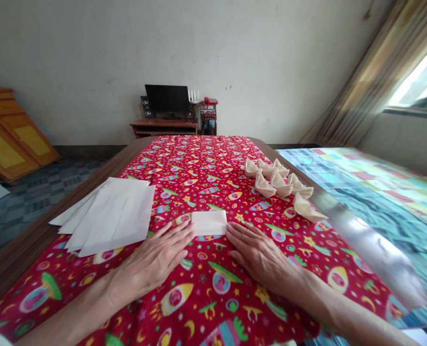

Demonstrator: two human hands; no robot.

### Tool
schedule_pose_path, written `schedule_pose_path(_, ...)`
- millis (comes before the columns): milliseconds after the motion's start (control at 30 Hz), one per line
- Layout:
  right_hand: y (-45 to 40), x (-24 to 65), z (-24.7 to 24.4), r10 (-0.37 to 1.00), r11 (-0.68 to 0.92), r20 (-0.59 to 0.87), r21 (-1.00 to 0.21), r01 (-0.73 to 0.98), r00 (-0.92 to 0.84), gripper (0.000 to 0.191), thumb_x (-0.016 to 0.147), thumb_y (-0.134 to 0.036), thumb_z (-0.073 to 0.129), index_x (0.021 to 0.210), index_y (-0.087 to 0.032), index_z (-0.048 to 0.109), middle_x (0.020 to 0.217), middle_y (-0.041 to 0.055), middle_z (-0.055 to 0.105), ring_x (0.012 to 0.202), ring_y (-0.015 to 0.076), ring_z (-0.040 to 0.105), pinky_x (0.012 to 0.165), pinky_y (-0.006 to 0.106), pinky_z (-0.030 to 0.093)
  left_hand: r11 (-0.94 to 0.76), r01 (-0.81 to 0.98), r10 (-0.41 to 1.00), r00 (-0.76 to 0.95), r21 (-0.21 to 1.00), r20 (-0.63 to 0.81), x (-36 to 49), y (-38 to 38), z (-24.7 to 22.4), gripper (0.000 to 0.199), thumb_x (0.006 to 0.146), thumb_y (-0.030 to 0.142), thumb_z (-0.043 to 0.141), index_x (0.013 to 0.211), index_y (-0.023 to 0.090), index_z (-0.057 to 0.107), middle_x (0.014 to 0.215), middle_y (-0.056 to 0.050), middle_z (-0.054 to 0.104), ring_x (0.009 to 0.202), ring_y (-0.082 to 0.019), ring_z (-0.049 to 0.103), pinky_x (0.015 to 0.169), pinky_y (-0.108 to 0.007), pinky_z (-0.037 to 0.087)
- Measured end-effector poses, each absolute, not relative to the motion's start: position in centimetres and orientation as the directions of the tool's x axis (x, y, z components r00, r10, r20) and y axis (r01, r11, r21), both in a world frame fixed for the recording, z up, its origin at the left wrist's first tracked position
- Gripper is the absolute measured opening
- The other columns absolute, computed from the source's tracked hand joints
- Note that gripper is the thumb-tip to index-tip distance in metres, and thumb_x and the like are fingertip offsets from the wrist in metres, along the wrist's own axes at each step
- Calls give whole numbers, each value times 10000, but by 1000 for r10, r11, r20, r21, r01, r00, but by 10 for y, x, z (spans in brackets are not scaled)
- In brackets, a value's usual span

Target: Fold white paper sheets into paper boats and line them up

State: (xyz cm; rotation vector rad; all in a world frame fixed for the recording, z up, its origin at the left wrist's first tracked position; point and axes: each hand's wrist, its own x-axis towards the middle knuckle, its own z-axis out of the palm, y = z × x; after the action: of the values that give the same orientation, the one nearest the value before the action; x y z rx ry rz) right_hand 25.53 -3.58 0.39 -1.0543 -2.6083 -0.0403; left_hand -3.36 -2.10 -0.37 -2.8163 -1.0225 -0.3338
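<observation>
A small folded rectangle of white paper [209,223] lies flat on the red patterned cloth [213,283] between my hands. My left hand [163,252] rests palm down with fingers stretched, its fingertips at the paper's left edge. On the other side, my right hand [254,250] also lies flat, fingertips touching the paper's right edge. To the left, several loose white sheets [123,216] are fanned in a pile. Several cream folded paper boats [265,185] stand grouped to the right, beyond my right hand.
The cloth covers a dark wooden table [15,269]. A bed [372,202] stands along the right side. Past the table's far end are a monitor [167,99] on a desk [164,123] and a red telephone [209,101]. A wooden cabinet [17,137] is at the far left.
</observation>
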Motion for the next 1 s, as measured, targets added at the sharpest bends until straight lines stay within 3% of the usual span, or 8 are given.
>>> schedule_pose_path(133,-30,255,8,714,686,380,-215,695,-588,297,938,-227,391,1105,-155,625,1120,104,657,1068,192,587,921,327,454,-751,660,615,695,10,374,-29,-16,-2,316,927,231,433,1207,183,572,1260,-45,593,1202,-179,507,1049,-349,387)
schedule_pose_path(267,-12,253,9,889,432,309,-326,841,-337,321,939,-340,402,856,-174,664,715,35,673,648,128,605,612,226,414,-742,665,612,621,84,490,-14,-6,5,236,918,196,430,923,166,663,1018,-51,684,968,-169,611,921,-328,472)
schedule_pose_path(433,8,241,7,923,351,287,-352,868,-257,248,836,-424,556,862,-198,657,811,25,674,755,135,598,635,210,375,-689,713,675,562,135,478,-4,2,6,248,912,181,405,776,170,612,844,-45,645,835,-172,585,780,-312,489)
schedule_pose_path(533,12,233,11,973,232,112,-424,876,-203,186,779,-394,600,749,-216,645,662,-24,637,602,107,556,522,200,314,-685,701,689,537,198,487,-7,3,-1,231,916,186,395,790,171,588,825,-44,618,831,-166,568,777,-296,482)
schedule_pose_path(600,12,230,13,981,195,74,-454,870,-181,152,756,-362,610,726,-214,634,622,-38,615,554,95,526,499,199,287,-689,688,693,531,229,488,-9,3,-5,207,917,185,397,820,173,579,845,-44,611,843,-162,565,794,-291,476)
schedule_pose_path(900,6,233,4,973,230,142,-508,830,-182,164,758,-350,593,688,-202,604,613,-36,603,557,98,514,530,202,318,-685,683,698,515,254,498,-11,2,-7,201,911,182,404,826,171,587,868,-41,619,860,-157,585,808,-280,484)
schedule_pose_path(1000,6,232,0,967,256,166,-575,777,-195,167,769,-324,574,668,-195,610,606,-37,599,556,97,513,530,199,335,-688,683,686,501,245,528,-10,2,-5,217,909,193,407,820,175,605,900,-43,632,875,-154,596,826,-278,492)
